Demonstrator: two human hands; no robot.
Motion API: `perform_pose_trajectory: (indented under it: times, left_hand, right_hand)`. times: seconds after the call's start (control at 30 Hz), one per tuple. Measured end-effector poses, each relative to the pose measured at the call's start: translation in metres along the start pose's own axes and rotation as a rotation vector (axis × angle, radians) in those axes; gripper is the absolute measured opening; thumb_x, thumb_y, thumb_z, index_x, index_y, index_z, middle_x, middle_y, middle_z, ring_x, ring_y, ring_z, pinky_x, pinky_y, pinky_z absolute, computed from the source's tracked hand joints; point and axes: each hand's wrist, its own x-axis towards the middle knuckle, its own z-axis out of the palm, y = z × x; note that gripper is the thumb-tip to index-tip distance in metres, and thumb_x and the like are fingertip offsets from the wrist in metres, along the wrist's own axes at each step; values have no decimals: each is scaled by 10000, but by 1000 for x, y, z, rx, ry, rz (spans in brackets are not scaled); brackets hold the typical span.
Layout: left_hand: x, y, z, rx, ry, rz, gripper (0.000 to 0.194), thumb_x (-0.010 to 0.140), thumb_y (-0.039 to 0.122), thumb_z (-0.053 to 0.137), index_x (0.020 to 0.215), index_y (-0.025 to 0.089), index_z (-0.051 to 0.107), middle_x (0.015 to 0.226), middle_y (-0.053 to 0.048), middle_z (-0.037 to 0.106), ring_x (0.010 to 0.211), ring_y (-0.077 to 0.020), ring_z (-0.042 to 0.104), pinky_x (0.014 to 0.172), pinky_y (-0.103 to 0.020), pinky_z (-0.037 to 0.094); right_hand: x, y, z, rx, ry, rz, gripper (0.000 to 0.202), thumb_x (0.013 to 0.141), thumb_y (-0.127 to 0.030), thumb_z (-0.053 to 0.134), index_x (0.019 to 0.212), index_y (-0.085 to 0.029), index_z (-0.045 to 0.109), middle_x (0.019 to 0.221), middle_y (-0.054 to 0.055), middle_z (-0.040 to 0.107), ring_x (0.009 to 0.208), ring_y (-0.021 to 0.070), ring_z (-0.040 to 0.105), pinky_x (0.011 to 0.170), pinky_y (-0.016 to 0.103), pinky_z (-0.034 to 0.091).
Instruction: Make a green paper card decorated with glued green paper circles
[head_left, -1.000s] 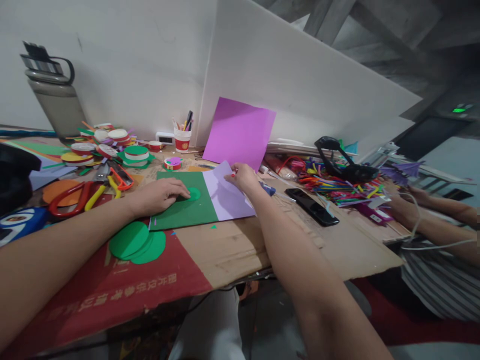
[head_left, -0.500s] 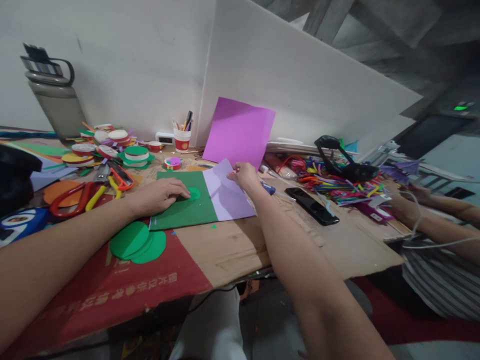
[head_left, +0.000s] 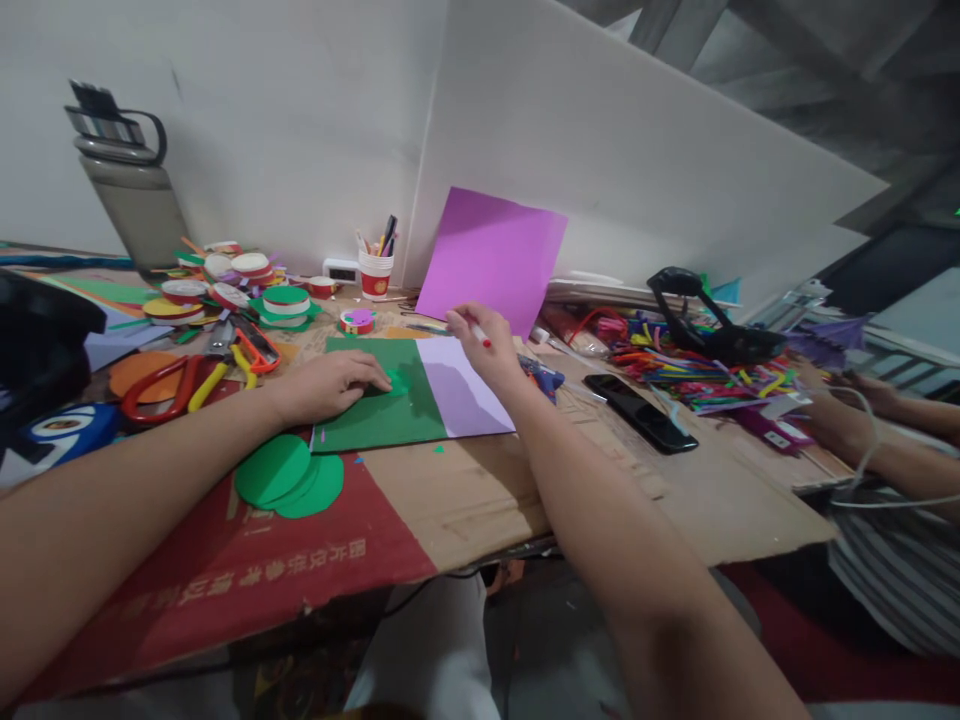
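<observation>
Nearest me is the red cardboard [head_left: 247, 600] at the table's front edge, with three green discs [head_left: 277, 470] overlapping on it, just in front of my left forearm. To their right the table covering is brown cardboard [head_left: 465, 500].

A little farther in lies the green sheet [head_left: 405, 420], flat, with the lilac sheet [head_left: 472, 410] against its right side; I can't tell whether one slides under the other. My left hand [head_left: 330, 387] lies palm down on the green sheet, fingers stretched and close together, their tips on a small green disc [head_left: 399, 382]. My right hand [head_left: 486, 345] is above the lilac sheet's far part, fingers drawn in narrow around a slim white pen [head_left: 481, 335] with a red end.

By the left forearm I have red handles [head_left: 161, 392] and yellow handles [head_left: 201, 392]. Right of the right wrist sits a blue tool [head_left: 546, 380], partly hidden, then a black phone [head_left: 645, 412], then a heap of coloured sticks [head_left: 690, 385]. A co-worker's hand [head_left: 821, 400] is beyond that, at the far right.

Farthest off, the purple sheet [head_left: 495, 255] leans upright near a cup [head_left: 375, 275] of pens, and a bottle [head_left: 135, 205] stands at the left.
</observation>
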Motion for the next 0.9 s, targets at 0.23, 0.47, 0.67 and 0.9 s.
perform_pose_trajectory:
  times: [0.23,0.47,0.67,0.9]
  left_hand:
    - [0,-2,3,-42,-10,7,394,807,86,421,1058,206,701,1139,-37,674,1092,-162,594,1013,-320,437]
    - [-2,0,-2,-172,281,-136,310,795,156,456,997,200,687,1085,-36,685,1044,-184,606,962,-337,463]
    - [-3,-3,-5,-193,400,-366,246,788,198,479,901,185,696,944,-34,708,883,-181,629,846,-326,500]
    - [0,3,-3,-43,214,-126,365,750,113,422,949,199,715,987,-28,715,945,-189,628,906,-351,484]
  right_hand:
    - [-20,-10,29,290,-450,-197,270,795,-328,647,1009,-164,633,877,24,651,810,146,582,754,250,434]
    - [-22,-10,36,285,-498,-204,275,760,-256,693,1006,-155,624,894,29,643,813,153,575,755,271,428]
    - [-23,-9,37,304,-490,-182,280,752,-224,707,1009,-158,617,893,30,646,835,155,590,776,278,436]
    - [-23,-13,35,294,-490,-171,262,748,-218,705,990,-160,623,887,26,647,831,152,594,771,276,442]
